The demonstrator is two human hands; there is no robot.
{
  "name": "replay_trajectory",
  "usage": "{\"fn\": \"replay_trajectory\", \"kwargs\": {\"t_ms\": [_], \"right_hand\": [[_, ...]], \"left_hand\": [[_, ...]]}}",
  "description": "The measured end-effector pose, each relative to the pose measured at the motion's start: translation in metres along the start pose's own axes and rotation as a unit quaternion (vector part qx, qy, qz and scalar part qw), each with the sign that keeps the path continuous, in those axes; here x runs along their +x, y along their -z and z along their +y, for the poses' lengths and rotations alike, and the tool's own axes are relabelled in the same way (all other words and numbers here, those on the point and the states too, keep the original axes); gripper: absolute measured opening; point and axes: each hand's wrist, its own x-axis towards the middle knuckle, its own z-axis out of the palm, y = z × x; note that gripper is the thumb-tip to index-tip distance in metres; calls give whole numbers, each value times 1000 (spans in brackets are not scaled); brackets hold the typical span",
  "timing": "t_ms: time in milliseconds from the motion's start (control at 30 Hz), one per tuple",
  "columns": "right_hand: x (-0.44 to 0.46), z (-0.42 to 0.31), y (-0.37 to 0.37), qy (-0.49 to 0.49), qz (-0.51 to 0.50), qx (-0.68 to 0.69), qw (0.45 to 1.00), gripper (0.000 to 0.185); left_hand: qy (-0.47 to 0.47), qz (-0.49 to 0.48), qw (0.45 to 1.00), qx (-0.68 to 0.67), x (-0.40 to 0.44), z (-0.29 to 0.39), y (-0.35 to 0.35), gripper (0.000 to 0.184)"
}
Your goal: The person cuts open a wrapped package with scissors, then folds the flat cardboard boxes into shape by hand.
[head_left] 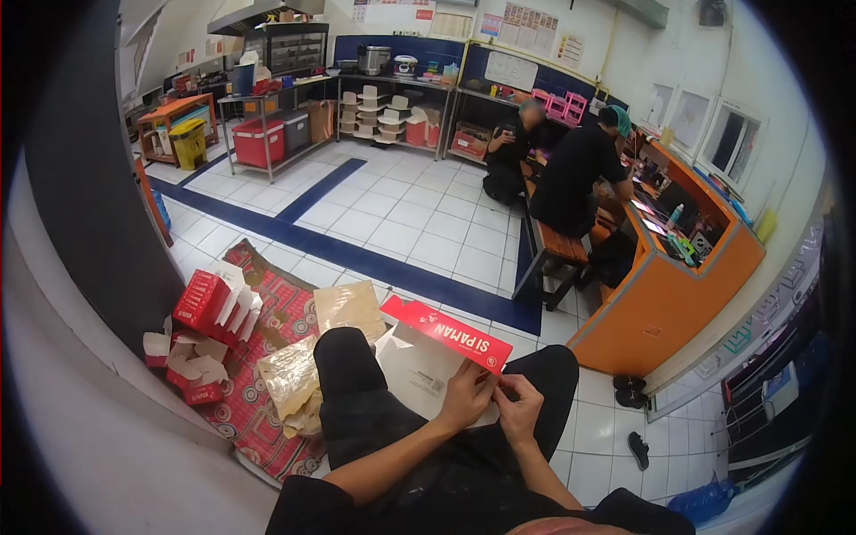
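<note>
A red and white cardboard box (450, 333), printed "SI PAMAN", rests partly folded across my lap. Its red side wall stands up, and the pale inside faces me. My left hand (467, 396) grips the near right corner of the box, its fingers up against the red wall. Right beside it, my right hand (519, 407) pinches the same corner from the outer side. Both hands are closed on the cardboard, and the fingertips partly hide the fold between them.
Folded red boxes (207, 308) are piled on a patterned red mat (254, 392) to my left, near plastic-wrapped brown packs (290, 379). Two people in dark clothes (571, 169) sit by an orange counter (664, 312). Black shoes (638, 450) lie on the right.
</note>
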Motion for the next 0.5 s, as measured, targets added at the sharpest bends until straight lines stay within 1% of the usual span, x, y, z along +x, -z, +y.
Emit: {"fn": "replay_trajectory", "kwargs": {"t_ms": [33,167,233,267,333,367,433,467,500], "right_hand": [[0,0,0,-6,-1,9,1000,12],[1,8,4,-3,-16,8,1000,9],[2,3,-1,-1,30,16,999,14],[1,3,-3,-1,30,15,999,14],[0,6,-9,-18,60,23,998,30],[-3,6,-9,-20,60,22,998,30],[-6,7,-9,-96,36,106,989,51],[-7,9,-10,-98,35,105,989,51],[-9,12,-11,-61,24,66,996,58]], "left_hand": [[16,-12,999,-35,-1,0,0,32],[48,-37,996,-59,-2,4,-2,34],[73,-65,990,-101,1,6,1,39],[73,-65,990,-102,2,9,3,39],[93,-110,982,-121,5,14,9,42],[95,-111,982,-122,7,17,14,42],[111,-170,974,-102,11,21,23,54],[112,-170,974,-103,11,17,22,54],[64,-92,984,-141,14,9,20,58]]}}
